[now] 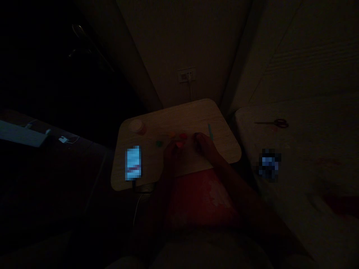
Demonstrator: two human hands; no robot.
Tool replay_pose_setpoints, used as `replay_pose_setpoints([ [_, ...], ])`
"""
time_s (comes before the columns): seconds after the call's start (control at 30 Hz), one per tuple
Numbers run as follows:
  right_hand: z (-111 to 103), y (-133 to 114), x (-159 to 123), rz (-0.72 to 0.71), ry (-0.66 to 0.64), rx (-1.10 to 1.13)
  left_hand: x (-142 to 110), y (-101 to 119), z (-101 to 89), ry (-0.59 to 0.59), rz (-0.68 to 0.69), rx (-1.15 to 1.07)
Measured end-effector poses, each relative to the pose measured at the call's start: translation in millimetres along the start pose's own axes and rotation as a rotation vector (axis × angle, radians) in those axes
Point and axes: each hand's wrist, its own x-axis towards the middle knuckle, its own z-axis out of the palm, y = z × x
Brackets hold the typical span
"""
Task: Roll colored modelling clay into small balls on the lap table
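While near right hand [205, 144], left hand [169, 152] curled

we see a small table [190, 116] with a pale wood-grain top and rounded corners, dim in the low light. toward its far left corner we find a small tub [137, 126], pale on top and pinkish at the side. near the left front edge we have a glowing phone [133, 163], its screen blurred into blocks. across the middle we make out a green piece [159, 143], an orange piece [171, 134] and a red piece [183, 136], and toward the right, a teal strip [210, 131].
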Motion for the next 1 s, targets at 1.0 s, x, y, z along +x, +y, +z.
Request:
replay_pose_setpoints([
  [1.0, -3.6, 10.8, -0.1, -0.055, 0.045, 0.13, 0.0, -1.6, -0.6, 0.012, 0.024, -0.002],
])
